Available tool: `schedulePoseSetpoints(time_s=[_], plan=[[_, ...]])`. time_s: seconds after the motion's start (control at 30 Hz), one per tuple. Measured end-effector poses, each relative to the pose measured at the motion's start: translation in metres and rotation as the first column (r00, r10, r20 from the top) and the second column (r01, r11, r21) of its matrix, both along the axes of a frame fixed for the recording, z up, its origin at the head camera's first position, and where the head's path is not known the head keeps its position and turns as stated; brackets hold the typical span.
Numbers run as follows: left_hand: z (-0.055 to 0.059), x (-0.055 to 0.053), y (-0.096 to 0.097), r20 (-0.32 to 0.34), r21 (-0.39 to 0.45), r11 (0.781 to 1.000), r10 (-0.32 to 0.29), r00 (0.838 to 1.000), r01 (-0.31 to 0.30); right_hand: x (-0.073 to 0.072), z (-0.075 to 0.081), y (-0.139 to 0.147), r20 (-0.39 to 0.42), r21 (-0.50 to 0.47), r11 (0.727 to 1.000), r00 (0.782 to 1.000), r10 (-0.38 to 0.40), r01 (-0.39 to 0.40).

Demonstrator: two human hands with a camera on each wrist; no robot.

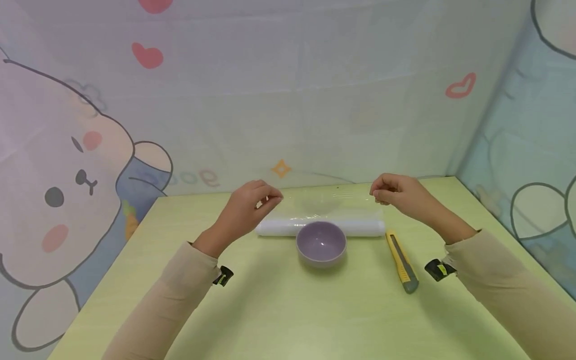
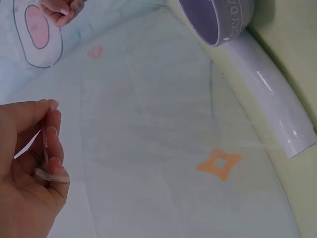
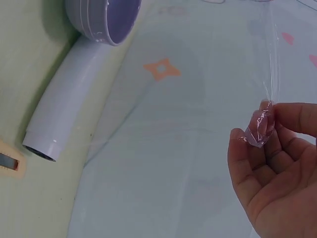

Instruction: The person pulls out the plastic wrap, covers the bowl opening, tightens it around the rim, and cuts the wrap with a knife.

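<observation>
Between my two raised hands stretches a sheet of clear plastic wrap (image 1: 330, 202), coming off a white roll (image 1: 279, 227) that lies across the table. My left hand (image 1: 254, 202) pinches one corner of the film between thumb and fingers; a crumpled bit shows at its fingertips in the left wrist view. The opposite corner is pinched by my right hand (image 1: 400, 195), with a crinkled piece (image 3: 260, 126) against the fingers. In front of the roll sits a purple bowl (image 1: 321, 245), upright, its inside bare. Both hands are above and behind the bowl.
A yellow box cutter (image 1: 402, 260) lies right of the bowl, below my right hand. The light green table (image 1: 288, 320) ends at a printed cloth backdrop (image 1: 369, 100), with another cloth side at the right.
</observation>
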State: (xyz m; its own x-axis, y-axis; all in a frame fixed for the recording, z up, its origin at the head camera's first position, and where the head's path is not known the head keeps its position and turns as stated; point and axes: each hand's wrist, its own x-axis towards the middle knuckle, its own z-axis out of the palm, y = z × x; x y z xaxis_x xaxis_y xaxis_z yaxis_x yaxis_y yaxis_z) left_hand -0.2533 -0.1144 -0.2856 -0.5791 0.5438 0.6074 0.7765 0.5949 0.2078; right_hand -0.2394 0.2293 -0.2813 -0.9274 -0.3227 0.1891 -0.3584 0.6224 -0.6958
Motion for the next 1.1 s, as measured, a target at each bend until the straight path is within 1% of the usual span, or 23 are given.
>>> schedulePoseSetpoints(time_s=[0.13, 0.27, 0.37, 0.47, 0.63, 0.77, 0.93, 1.1], plan=[[-0.003, 0.012, -0.003, 0.038, -0.037, 0.999, -0.027, 0.999, 0.029, 0.003, -0.004, 0.002, 0.026, -0.009, 0.999, 0.998, 0.052, -0.052], [-0.008, 0.022, -0.006, 0.059, -0.065, 0.996, -0.060, 0.996, 0.064, 0.007, -0.007, 0.004, 0.053, -0.020, 0.994, 0.992, 0.110, -0.109], [-0.012, 0.029, -0.008, 0.070, -0.077, 0.993, -0.087, 0.994, 0.093, 0.011, -0.009, 0.006, 0.080, -0.023, 0.987, 0.984, 0.159, -0.157], [-0.016, 0.036, -0.009, 0.081, -0.089, 0.990, -0.102, 0.991, 0.110, 0.016, -0.011, 0.008, 0.107, -0.009, 0.982, 0.976, 0.191, -0.191], [-0.023, 0.046, -0.010, 0.105, -0.107, 0.986, -0.114, 0.988, 0.125, 0.021, -0.015, 0.010, 0.145, 0.007, 0.972, 0.962, 0.231, -0.234], [-0.034, 0.053, -0.010, 0.134, -0.133, 0.981, -0.126, 0.983, 0.144, 0.025, -0.021, 0.012, 0.164, -0.001, 0.966, 0.953, 0.256, -0.259], [-0.050, 0.059, -0.009, 0.172, -0.173, 0.970, -0.143, 0.975, 0.173, 0.028, -0.030, 0.014, 0.174, 0.012, 0.958, 0.944, 0.280, -0.286], [-0.065, 0.063, -0.009, 0.224, -0.209, 0.957, -0.151, 0.963, 0.199, 0.030, -0.037, 0.016, 0.220, 0.014, 0.942, 0.920, 0.324, -0.335]])
